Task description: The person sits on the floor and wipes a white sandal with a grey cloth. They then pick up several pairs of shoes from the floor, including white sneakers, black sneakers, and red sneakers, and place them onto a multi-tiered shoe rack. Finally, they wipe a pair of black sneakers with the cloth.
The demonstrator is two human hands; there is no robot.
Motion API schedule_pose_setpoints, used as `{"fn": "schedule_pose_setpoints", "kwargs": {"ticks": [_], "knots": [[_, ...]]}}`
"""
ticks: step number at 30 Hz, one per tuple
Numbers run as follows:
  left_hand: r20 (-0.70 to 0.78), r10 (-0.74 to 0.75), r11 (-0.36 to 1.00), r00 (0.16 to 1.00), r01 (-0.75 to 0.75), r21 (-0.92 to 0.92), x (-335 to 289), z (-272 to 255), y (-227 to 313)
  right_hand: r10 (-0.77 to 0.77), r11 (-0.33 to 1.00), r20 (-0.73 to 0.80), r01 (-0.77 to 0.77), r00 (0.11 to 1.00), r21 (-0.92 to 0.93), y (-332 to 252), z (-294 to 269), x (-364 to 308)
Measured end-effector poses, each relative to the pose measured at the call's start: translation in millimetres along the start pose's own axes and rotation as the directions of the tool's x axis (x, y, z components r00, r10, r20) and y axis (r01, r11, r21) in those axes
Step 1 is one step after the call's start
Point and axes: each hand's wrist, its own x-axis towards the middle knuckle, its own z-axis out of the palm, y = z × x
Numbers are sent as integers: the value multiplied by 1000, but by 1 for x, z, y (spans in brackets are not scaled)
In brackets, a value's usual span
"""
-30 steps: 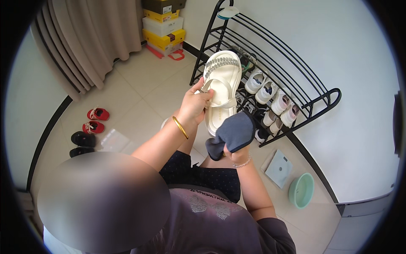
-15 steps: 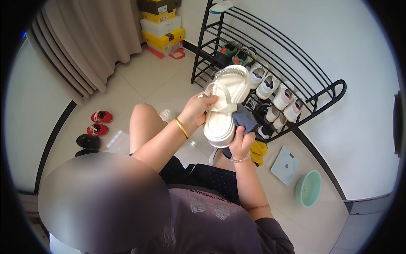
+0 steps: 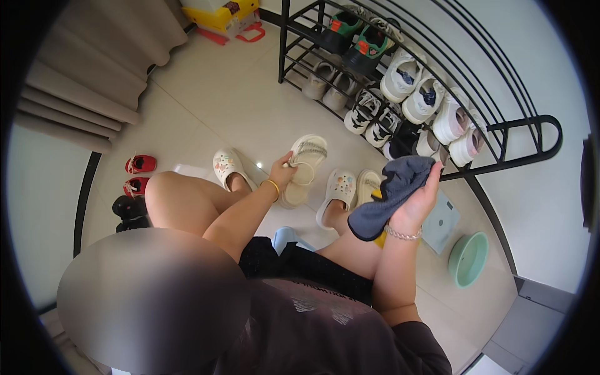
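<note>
My left hand point(image 3: 284, 171) grips a cream platform sandal point(image 3: 304, 175) by its strap side, low over the floor between my feet. A braided band crosses the sandal's toe end. In my raised right hand point(image 3: 415, 203) lies a dark grey cloth point(image 3: 390, 197), draped across the palm and hanging toward my knee, with the fingers fairly straight. The matching sandal point(image 3: 369, 185) stands beside my right foot, partly covered by the cloth. White clogs with small charms, a left clog point(image 3: 229, 167) and a right clog point(image 3: 341, 185), are on my feet.
A black metal shoe rack point(image 3: 484, 169) with several pairs of shoes stands ahead to the right. A scale point(image 3: 441, 222) and a green basin point(image 3: 469, 259) are at right. Red shoes point(image 3: 140, 164) and black shoes point(image 3: 128, 209) sit left. Boxes point(image 3: 222, 19) stand near the curtain point(image 3: 81, 75).
The sandal has gone down from in front of me to near the floor in my left hand. My right hand has moved right, away from the sandal, with the cloth. The view has tilted downward.
</note>
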Motion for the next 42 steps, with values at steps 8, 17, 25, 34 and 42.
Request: {"fn": "schedule_pose_setpoints", "kwargs": {"ticks": [8,17,25,34,42], "knots": [[-39,-159,950,986,164,267,53,-50,-42,322,921,106,-337,941,194,9,11,14],[-218,-126,608,968,249,754,69,-85,-41,202,957,76,-214,976,198,-28,-24,15],[337,69,531,939,-321,784,29,43,-12,-245,954,-242,188,939,-235,-44,-95,-32],[411,-197,622,890,-211,754,9,97,-42,166,983,391,-185,905,11,14,-216,-23],[352,-265,681,897,-84,727,17,85,-62,402,884,-107,-416,909,-213,72,-289,-7]]}}
